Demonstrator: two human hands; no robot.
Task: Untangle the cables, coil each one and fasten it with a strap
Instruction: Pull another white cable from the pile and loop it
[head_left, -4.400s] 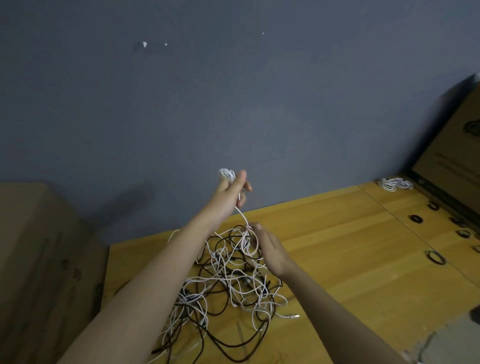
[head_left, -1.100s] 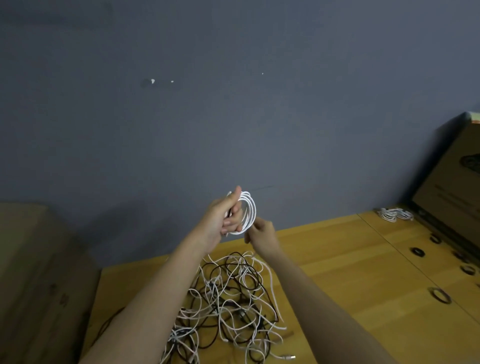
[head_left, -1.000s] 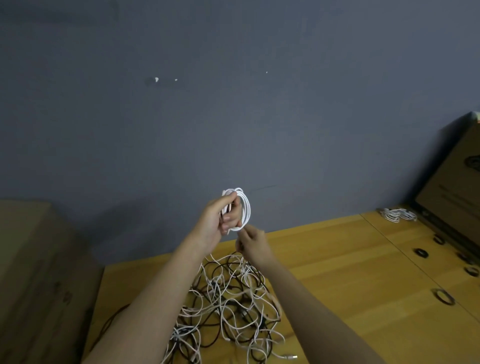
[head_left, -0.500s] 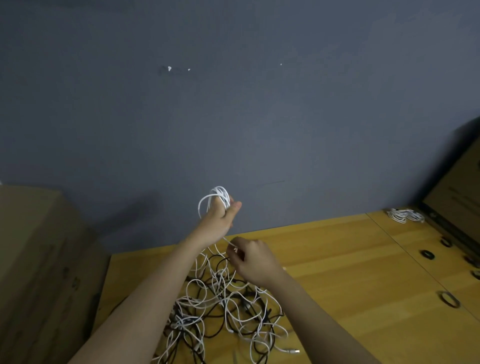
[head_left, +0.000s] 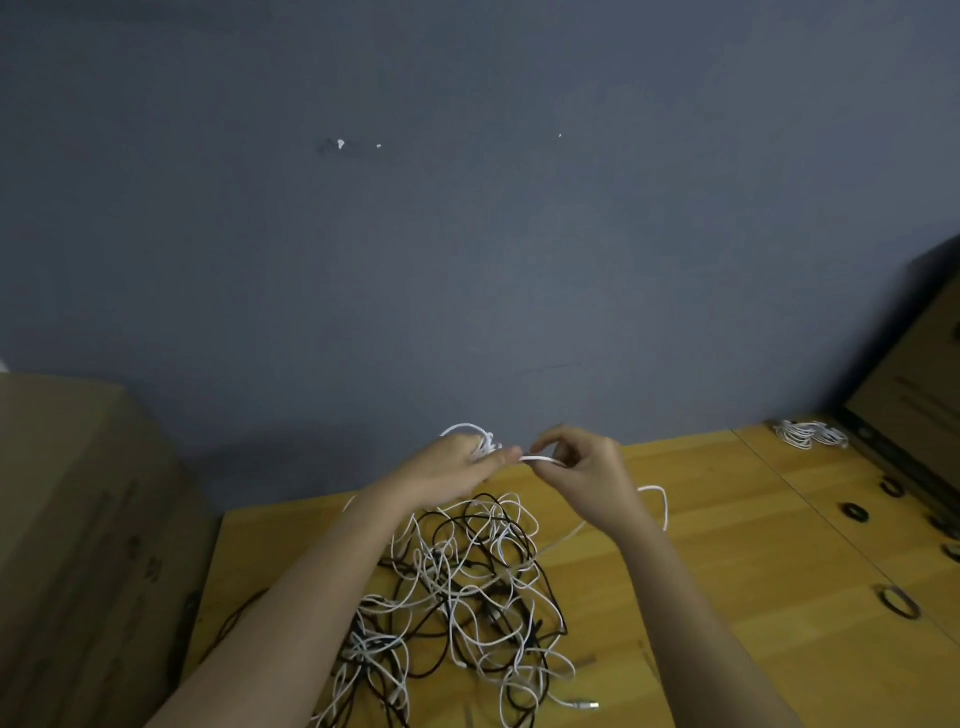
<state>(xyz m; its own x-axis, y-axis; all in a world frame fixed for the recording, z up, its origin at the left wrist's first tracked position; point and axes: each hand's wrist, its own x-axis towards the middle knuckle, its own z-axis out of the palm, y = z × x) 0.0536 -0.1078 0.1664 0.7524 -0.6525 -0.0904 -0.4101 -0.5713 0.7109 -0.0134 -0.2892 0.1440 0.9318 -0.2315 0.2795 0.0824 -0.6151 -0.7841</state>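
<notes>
White cable, head view: left hand (head_left: 457, 467) grips a small coil (head_left: 475, 439) of it above the far edge of the tangle (head_left: 462, 597). Right hand (head_left: 582, 467), just right of the left, pinches the same cable's free run (head_left: 543, 459) between thumb and fingers; the two hands nearly touch. From the right hand the run loops right, drops to the table (head_left: 753, 571) and leads back toward the tangle, so this cable is probably not yet fully freed. Judged purpose: left hand holds the coil's shape, right hand feeds the next turn. Tangle of white and black cables lies on the table under both forearms. Right of the tangle, well apart: several dark rings (head_left: 896, 603), likely straps, kept within reach; far right of it, by the wall, a white bundle (head_left: 810, 434), apparently already coiled.
</notes>
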